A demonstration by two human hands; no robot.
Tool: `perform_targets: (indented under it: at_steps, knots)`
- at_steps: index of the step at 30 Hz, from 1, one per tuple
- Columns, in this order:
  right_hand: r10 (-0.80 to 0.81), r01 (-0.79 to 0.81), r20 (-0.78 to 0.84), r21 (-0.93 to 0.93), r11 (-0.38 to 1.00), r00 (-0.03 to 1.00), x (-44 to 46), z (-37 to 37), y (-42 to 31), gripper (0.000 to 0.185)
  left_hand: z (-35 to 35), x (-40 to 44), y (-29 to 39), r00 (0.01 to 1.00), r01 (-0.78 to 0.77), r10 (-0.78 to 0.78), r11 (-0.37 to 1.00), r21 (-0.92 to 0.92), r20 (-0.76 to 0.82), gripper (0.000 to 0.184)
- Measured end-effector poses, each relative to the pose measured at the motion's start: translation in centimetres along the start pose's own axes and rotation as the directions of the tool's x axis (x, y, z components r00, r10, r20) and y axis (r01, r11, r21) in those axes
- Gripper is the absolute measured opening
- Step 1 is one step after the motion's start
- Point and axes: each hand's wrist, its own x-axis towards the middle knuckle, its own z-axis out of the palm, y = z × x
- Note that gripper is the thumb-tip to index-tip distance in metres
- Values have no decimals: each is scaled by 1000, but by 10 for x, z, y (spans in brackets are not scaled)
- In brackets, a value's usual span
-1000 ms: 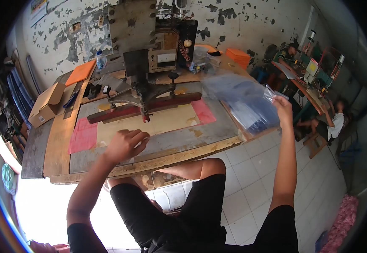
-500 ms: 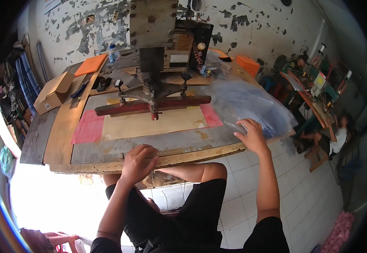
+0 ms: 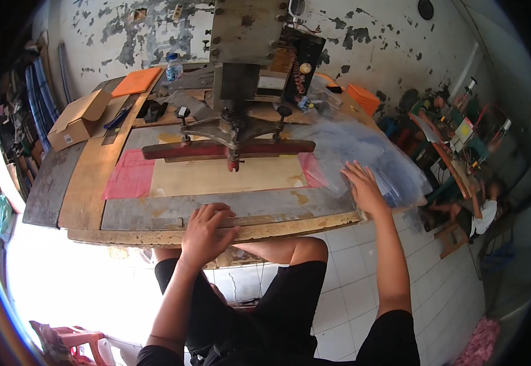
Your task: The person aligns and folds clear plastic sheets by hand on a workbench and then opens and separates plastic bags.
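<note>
My left hand [image 3: 207,233] is at the table's front edge, fingers bent a little and apart, holding nothing. My right hand [image 3: 365,189] lies with spread fingers on the near left side of a pile of clear plastic sheets [image 3: 393,161] at the table's right. Between and beyond my hands, a cream sheet [image 3: 216,178] with pink ends [image 3: 130,175] lies on the grey board [image 3: 259,204]. Over its far side hangs the long red-brown bar [image 3: 271,147] of a metal press [image 3: 235,79].
A cardboard box [image 3: 79,120], an orange stack [image 3: 136,82] and a water bottle [image 3: 174,68] stand at the back left. More orange material [image 3: 363,97] is at the back right. Two people are farther right, one by a machine [image 3: 463,131]. A red stool [image 3: 76,338] is at lower left.
My right hand has come down from the right, holding plastic, onto the pile, and its fingers have spread. My left hand has moved back to the table's front edge. The view has shifted.
</note>
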Motion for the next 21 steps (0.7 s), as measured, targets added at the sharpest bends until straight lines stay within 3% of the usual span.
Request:
perform_targets:
  at_steps: [2, 3, 5, 6, 8, 10, 14, 16, 17, 18, 19, 20, 21]
  knots:
    - [3, 1, -150, 28, 1000, 989, 10, 8, 14, 34, -2, 1, 1, 1000, 8, -7, 1000, 20, -2, 28]
    - [0, 4, -152, 25, 1000, 988, 14, 1, 16, 34, -2, 1, 0, 1000, 7, -7, 1000, 20, -7, 28]
    - [89, -105, -269, -48, 993, 959, 21, -15, 23, 20, 0, 0, -3, 1000, -19, 19, 1000, 22, -20, 28]
    - [88, -105, -269, -49, 993, 959, 24, -26, 28, 20, 0, 0, -4, 1000, -19, 19, 1000, 21, -21, 28]
    - [21, -113, -484, -162, 980, 875, 28, -52, 38, 14, 0, -1, -4, 1000, -20, 20, 1000, 18, -17, 28]
    - [-24, -178, -595, -280, 943, 803, 30, -85, 43, 6, 0, -1, -4, 1000, -9, 10, 1000, 9, -12, 28]
    - [-53, -277, -694, -355, 893, 718, 22, -110, 77, 3, 2, -2, -5, 1000, -6, 6, 1000, 7, -27, 28]
    - [62, -326, -565, -379, 866, 823, 8, -104, 98, 5, 2, -3, -7, 999, -8, 8, 1000, 8, -36, 27]
    - [63, -256, -439, -396, 882, 896, 0, -100, 107, 10, 2, -3, -7, 999, -13, 14, 1000, 15, -42, 27]
    - [57, -252, -438, -401, 881, 897, -7, -100, 107, 10, 3, -3, -7, 999, -11, 11, 1000, 12, -47, 27]
    - [239, -265, -176, -139, 954, 955, -14, -100, 106, 12, 2, -3, -7, 999, -15, 16, 1000, 14, -49, 26]
    - [326, -342, 138, 121, 932, 935, -19, -100, 107, 15, 2, -4, -7, 999, -20, 20, 1000, 17, -48, 26]
    - [325, -351, 142, 246, 903, 935, -21, -102, 106, 15, 2, -4, -7, 999, -19, 19, 1000, 16, -48, 26]
